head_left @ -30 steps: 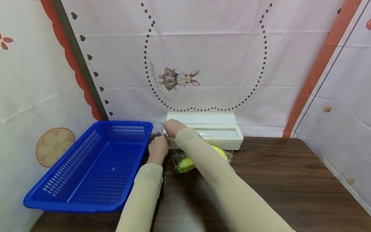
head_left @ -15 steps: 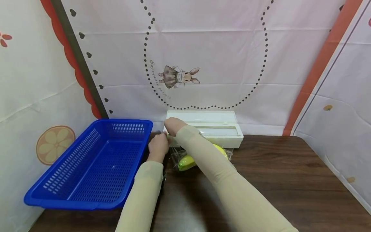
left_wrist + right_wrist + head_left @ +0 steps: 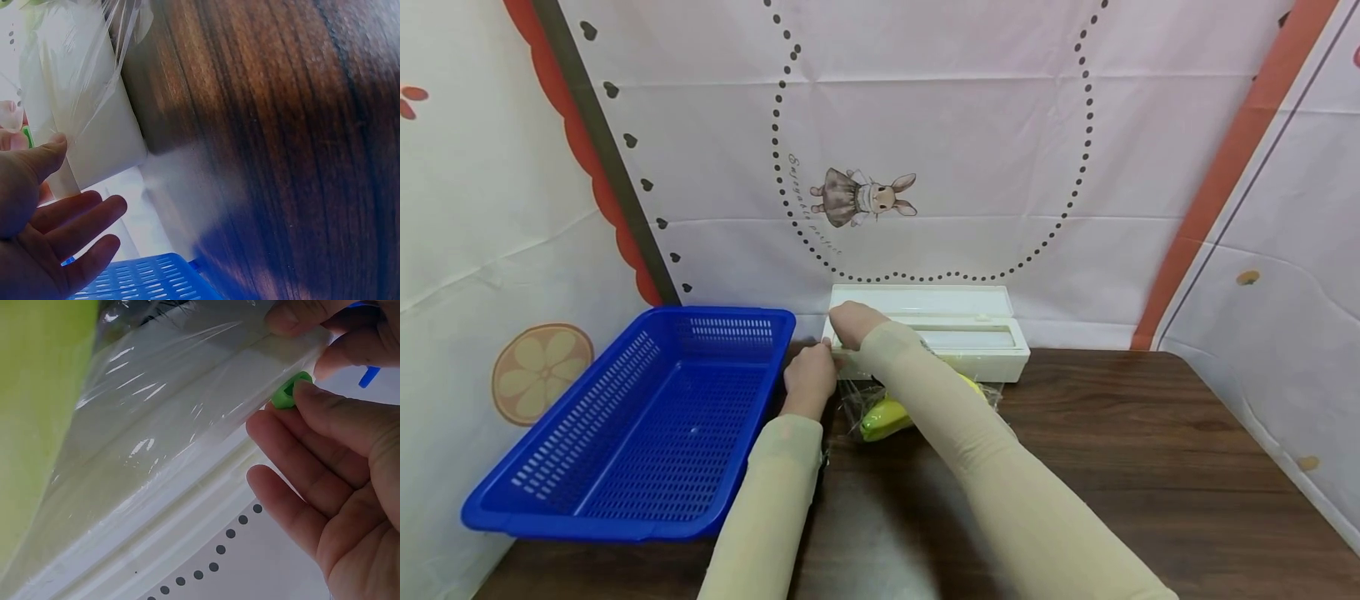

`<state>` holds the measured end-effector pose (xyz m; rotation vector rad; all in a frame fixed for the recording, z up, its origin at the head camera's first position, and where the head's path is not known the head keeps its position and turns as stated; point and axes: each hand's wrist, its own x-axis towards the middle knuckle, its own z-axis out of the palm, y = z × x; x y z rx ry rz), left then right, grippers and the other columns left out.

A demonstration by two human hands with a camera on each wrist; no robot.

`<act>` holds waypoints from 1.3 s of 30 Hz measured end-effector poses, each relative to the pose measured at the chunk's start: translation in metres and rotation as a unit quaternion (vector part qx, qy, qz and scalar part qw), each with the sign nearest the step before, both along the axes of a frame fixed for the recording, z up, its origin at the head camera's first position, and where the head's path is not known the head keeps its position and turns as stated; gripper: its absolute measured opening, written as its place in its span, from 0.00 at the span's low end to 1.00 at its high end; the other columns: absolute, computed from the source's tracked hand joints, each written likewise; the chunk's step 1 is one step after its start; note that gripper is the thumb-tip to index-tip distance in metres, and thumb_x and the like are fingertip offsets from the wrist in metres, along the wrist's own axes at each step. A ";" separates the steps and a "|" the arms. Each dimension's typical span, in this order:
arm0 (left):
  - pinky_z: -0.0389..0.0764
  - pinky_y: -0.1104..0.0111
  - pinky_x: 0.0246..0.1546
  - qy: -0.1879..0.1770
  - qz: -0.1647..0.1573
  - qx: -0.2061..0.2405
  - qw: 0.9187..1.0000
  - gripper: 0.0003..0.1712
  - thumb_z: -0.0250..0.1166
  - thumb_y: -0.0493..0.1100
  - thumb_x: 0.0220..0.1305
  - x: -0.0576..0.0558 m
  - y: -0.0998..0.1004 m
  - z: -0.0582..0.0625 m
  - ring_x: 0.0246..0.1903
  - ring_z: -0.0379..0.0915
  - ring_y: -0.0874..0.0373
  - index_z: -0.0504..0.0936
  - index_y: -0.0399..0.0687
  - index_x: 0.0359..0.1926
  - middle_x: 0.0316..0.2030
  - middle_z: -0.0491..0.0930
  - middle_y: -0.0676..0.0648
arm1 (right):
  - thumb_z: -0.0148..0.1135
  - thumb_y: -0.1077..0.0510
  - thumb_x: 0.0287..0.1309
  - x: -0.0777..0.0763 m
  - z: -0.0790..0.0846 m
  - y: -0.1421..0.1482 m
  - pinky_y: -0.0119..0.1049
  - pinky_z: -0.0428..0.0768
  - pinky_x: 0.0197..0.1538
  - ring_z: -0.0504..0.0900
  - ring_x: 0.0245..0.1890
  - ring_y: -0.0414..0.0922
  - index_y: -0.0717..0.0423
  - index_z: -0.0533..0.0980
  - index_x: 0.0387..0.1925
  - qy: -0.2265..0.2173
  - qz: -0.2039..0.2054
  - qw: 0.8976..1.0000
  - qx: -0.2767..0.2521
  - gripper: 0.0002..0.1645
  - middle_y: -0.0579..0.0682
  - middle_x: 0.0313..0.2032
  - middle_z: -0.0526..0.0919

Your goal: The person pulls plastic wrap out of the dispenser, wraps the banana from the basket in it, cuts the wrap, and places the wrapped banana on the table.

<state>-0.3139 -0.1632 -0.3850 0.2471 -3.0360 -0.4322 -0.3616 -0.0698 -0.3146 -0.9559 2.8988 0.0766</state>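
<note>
A white cling film box [image 3: 988, 367] with its lid raised stands at the back of the table. Clear film [image 3: 156, 425] stretches from its front edge down over a yellow banana [image 3: 886, 419] with a green tip. My left hand [image 3: 810, 379] pinches the box's left end between thumb and forefinger, its other fingers loosely spread in the left wrist view. Just beside it, my right hand [image 3: 855, 325] pinches a small green slide cutter [image 3: 282, 398] on the box edge, between thumb and forefinger. My right forearm hides part of the banana and box.
A blue plastic basket [image 3: 587, 529] stands on the left, close to my left forearm. The dark wooden table [image 3: 1120, 467] extends to the right. A printed cloth [image 3: 970, 167] hangs behind the box and along both sides.
My right hand has shifted slightly right along the box edge. The left hand stays at the box's left end. The head view has tilted slightly.
</note>
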 end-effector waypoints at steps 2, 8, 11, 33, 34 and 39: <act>0.80 0.50 0.33 0.004 -0.001 0.000 1.000 0.30 0.56 0.55 0.67 0.000 0.000 0.000 0.37 0.80 0.43 0.69 0.48 0.66 0.44 0.82 0.37 | 0.51 0.69 0.60 0.000 0.001 0.001 0.34 0.76 0.40 0.75 0.29 0.42 0.54 0.76 0.30 -0.001 -0.002 1.000 -0.001 0.11 0.49 0.36 0.83; 0.80 0.49 0.34 0.010 -0.003 0.004 1.000 0.30 0.57 0.54 0.67 0.001 0.001 0.001 0.38 0.80 0.42 0.68 0.47 0.66 0.46 0.82 0.36 | 0.52 0.69 0.59 0.001 0.003 0.003 0.33 0.76 0.36 0.75 0.26 0.41 0.53 0.76 0.29 -0.008 -0.007 1.000 -0.005 0.10 0.48 0.32 0.83; 0.80 0.49 0.35 0.008 -0.003 0.003 1.000 0.31 0.57 0.54 0.66 0.001 0.000 0.001 0.39 0.80 0.42 0.68 0.47 0.66 0.46 0.82 0.36 | 0.53 0.69 0.59 0.000 0.003 0.004 0.33 0.75 0.34 0.74 0.25 0.41 0.53 0.76 0.29 -0.011 -0.004 1.000 -0.006 0.10 0.47 0.31 0.82; 0.79 0.50 0.33 0.002 0.000 0.014 1.000 0.31 0.57 0.54 0.66 0.000 0.000 0.000 0.39 0.80 0.43 0.67 0.49 0.67 0.46 0.81 0.38 | 0.53 0.69 0.58 0.001 0.005 0.008 0.34 0.76 0.38 0.73 0.27 0.42 0.54 0.78 0.29 -0.003 -0.001 1.000 0.011 0.11 0.49 0.34 0.84; 0.79 0.50 0.33 0.003 0.000 0.013 1.000 0.31 0.57 0.54 0.66 0.001 0.000 0.000 0.39 0.80 0.44 0.67 0.49 0.67 0.46 0.82 0.38 | 0.53 0.69 0.58 0.001 0.005 0.008 0.34 0.77 0.38 0.73 0.27 0.42 0.54 0.78 0.30 -0.005 -0.002 1.000 0.010 0.10 0.49 0.35 0.84; 0.79 0.51 0.33 0.010 -0.002 0.003 1.000 0.30 0.58 0.52 0.66 0.003 0.000 0.001 0.38 0.80 0.44 0.68 0.49 0.66 0.45 0.82 0.38 | 0.55 0.68 0.59 0.003 0.006 0.011 0.32 0.75 0.34 0.72 0.25 0.41 0.54 0.78 0.28 -0.005 -0.003 1.000 0.005 0.09 0.48 0.31 0.83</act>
